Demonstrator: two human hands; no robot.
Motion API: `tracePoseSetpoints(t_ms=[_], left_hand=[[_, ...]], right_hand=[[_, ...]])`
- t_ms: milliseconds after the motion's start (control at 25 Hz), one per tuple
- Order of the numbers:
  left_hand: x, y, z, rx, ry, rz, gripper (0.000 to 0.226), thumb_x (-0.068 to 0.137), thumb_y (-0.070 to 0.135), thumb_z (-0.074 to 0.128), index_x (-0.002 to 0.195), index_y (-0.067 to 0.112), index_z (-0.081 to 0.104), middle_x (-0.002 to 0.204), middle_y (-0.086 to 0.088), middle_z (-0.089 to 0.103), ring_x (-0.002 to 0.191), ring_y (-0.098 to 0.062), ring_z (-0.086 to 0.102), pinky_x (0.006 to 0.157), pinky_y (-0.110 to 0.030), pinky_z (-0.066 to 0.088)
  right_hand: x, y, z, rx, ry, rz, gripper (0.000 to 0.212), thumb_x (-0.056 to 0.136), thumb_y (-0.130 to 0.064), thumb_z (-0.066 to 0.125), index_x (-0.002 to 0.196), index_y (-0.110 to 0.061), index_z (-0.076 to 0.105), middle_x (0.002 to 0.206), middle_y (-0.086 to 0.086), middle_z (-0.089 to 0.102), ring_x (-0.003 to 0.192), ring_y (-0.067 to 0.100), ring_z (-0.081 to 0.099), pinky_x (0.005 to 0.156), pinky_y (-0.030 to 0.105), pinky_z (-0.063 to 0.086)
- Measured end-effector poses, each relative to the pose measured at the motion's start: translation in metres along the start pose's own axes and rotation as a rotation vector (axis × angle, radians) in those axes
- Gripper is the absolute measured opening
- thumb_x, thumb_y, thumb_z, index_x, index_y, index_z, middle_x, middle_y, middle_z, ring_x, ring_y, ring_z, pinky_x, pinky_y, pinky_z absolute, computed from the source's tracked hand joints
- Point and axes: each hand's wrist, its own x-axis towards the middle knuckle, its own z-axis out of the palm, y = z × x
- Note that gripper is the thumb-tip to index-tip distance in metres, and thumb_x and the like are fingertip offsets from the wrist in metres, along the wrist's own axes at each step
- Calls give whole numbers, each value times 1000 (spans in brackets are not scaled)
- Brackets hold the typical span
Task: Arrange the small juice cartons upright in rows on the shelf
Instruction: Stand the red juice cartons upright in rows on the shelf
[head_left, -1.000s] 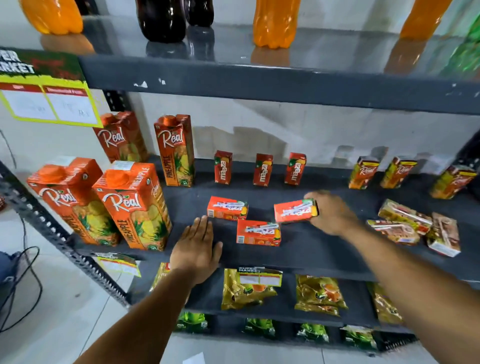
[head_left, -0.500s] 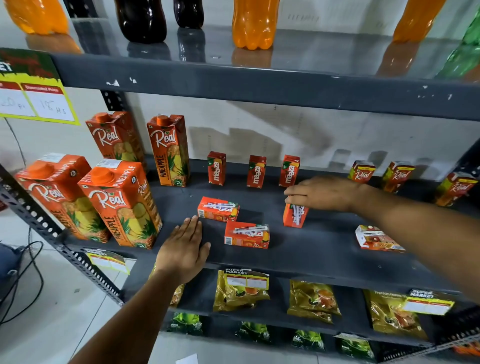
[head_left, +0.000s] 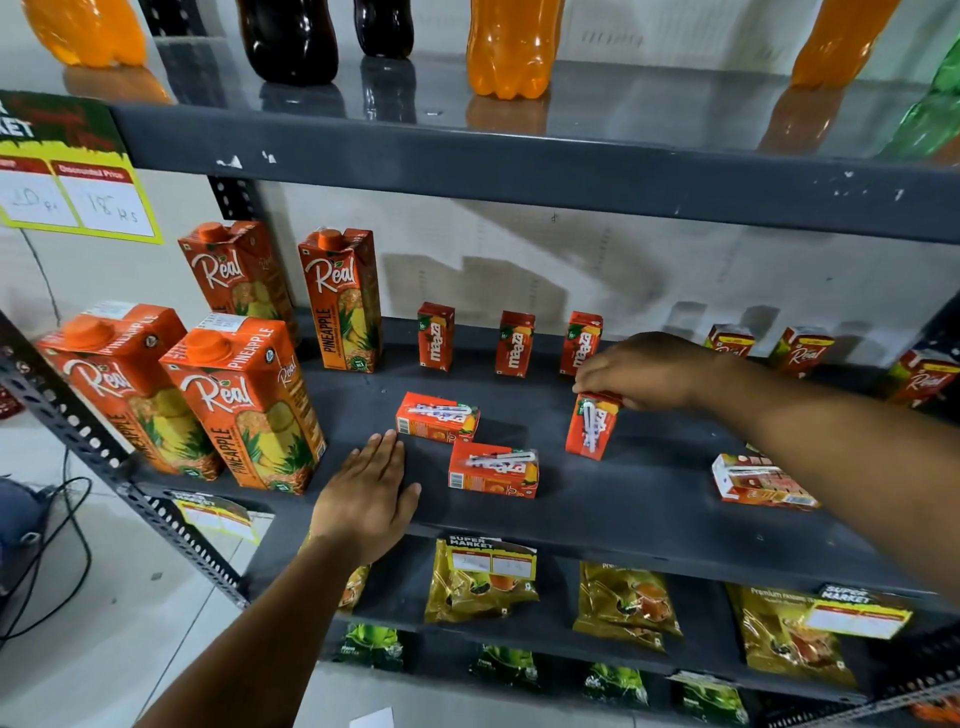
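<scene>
Three small red Maaza cartons (head_left: 514, 344) stand upright in a row at the back of the dark shelf (head_left: 623, 499). In front of the rightmost one, my right hand (head_left: 649, 371) pinches the top of a fourth small carton (head_left: 592, 426), which stands upright on the shelf with its straw side facing me. Two more small cartons lie flat: one (head_left: 438, 417) by my left fingertips, another (head_left: 493, 469) nearer the front edge. My left hand (head_left: 370, 491) rests flat and open on the shelf's front.
Several tall Real pineapple cartons (head_left: 249, 405) stand at the shelf's left. Small Real cartons (head_left: 802, 351) stand at the back right, and one (head_left: 758, 480) lies flat under my right forearm. Soda bottles (head_left: 511, 47) fill the shelf above; gold packets (head_left: 480, 579) lie on the one below.
My right hand carried the small carton from lying sideways to standing upright in front of the back row. The left hand stayed flat on the shelf.
</scene>
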Motion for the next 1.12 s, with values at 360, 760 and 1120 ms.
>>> tracePoseSetpoints(t_ms=[360, 760, 1120], left_hand=[[0, 0, -1, -7, 2, 2, 78, 89, 56, 10, 146, 6, 27, 157, -12, 23, 145, -24, 17, 115, -35, 9], [-1, -1, 0, -9, 4, 17, 77, 90, 55, 9, 146, 5, 26, 157, -13, 22, 146, -25, 16, 115, -35, 9], [-1, 0, -3, -35, -3, 19, 74, 92, 53, 15, 146, 4, 25, 157, -13, 20, 146, -25, 15, 116, -38, 11]], right_hand=[[28, -17, 23, 287, -33, 535, 65, 79, -71, 47, 108, -13, 56, 111, 11, 66, 88, 24, 60, 83, 39, 52], [31, -82, 7, 354, 173, 109, 76, 70, -68, 63, 130, -23, 49, 122, 2, 62, 104, 19, 60, 75, 32, 49], [67, -141, 30, 256, -78, 304, 51, 69, -40, 78, 109, -17, 55, 108, 6, 64, 83, 22, 57, 58, 31, 40]])
